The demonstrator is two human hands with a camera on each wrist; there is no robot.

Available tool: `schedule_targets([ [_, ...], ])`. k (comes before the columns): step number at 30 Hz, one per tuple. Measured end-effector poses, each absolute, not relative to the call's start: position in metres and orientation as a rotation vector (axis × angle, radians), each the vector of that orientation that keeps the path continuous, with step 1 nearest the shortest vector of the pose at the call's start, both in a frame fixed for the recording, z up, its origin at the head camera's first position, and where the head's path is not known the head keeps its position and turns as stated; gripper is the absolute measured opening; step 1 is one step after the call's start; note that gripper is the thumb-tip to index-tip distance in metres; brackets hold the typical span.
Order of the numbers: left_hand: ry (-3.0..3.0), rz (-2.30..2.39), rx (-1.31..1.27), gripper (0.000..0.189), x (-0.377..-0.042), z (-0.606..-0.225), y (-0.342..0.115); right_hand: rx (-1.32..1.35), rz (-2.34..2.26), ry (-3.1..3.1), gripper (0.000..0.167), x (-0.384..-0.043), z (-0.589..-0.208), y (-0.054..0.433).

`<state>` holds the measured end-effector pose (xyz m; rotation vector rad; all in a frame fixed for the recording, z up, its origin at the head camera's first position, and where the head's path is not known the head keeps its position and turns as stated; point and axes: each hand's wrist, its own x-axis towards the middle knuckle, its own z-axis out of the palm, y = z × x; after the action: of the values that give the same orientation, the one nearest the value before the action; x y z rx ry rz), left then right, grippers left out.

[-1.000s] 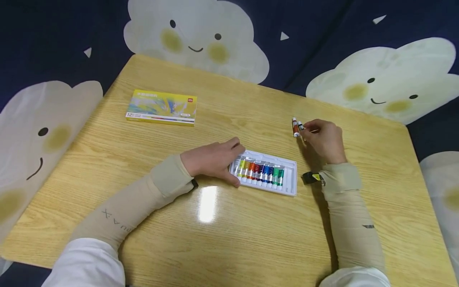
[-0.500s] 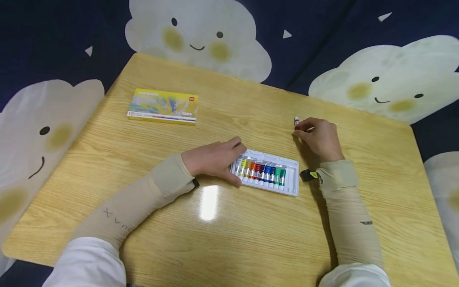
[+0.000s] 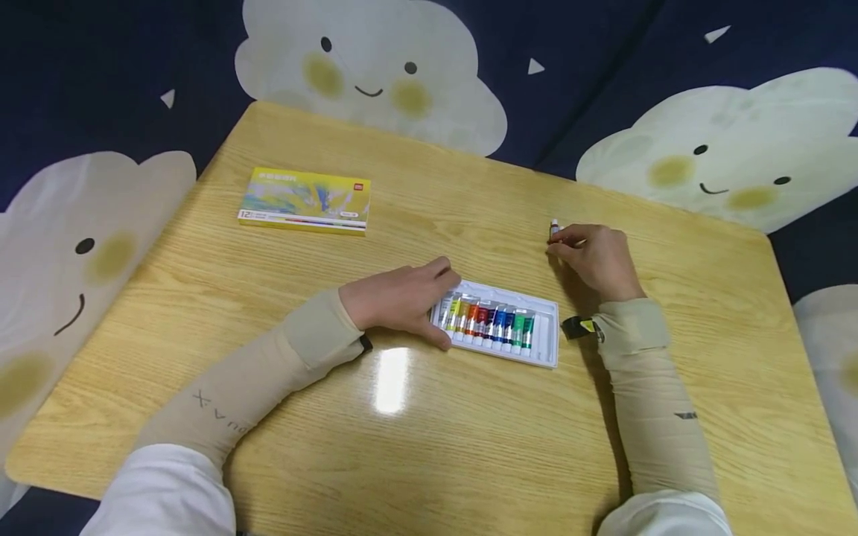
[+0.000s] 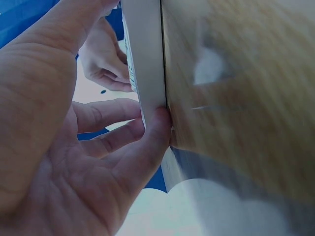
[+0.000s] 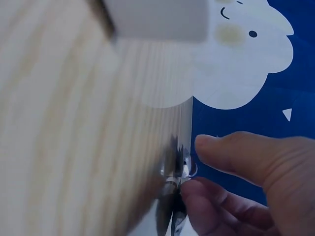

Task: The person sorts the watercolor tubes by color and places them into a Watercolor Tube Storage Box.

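My left hand (image 3: 405,298) grips the left end of a white plastic tray (image 3: 548,335). Its thumb lies on the near side and its fingers on the far side. In the tray, a row of colored paint tubes (image 3: 496,321) lies side by side, partly under the hand at the left. Beyond the tray's right end, my right hand (image 3: 599,257) bends thumb and forefinger around small paint tubes (image 3: 554,225) lying on the table. The fingers cover most of them; a white cap shows. In the right wrist view, the tube (image 5: 180,209) sits close against the fingertips.
A yellow paint box (image 3: 304,201) lies flat at the back left of the wooden table (image 3: 429,447). A dark blue cloth with white clouds (image 3: 369,67) hangs around the table's far edge.
The right hand has shifted slightly left, bringing the second tube against the red one, which its fingers now largely cover. The left hand and tray have stayed put.
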<state>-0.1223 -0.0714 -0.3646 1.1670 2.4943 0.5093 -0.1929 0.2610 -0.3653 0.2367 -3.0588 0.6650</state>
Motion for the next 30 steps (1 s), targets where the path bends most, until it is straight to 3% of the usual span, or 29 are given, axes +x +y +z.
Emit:
schedule_targets([
  [5, 2.486, 0.515, 1.169, 0.087, -0.123, -0.367, -0.071, 0.220, 0.652, -3.040, 0.015, -0.196, -0.360, 0.264],
  [24, 2.483, 0.507, 1.158, 0.086, -0.124, -0.366, -0.072, 0.767, 0.471, -2.984, 0.027, -0.215, -0.364, 0.266],
  [30, 2.479, 0.513, 1.147, 0.087, -0.123, -0.364, -0.072, 0.850, 0.371, -3.017, 0.019, -0.217, -0.361, 0.261],
])
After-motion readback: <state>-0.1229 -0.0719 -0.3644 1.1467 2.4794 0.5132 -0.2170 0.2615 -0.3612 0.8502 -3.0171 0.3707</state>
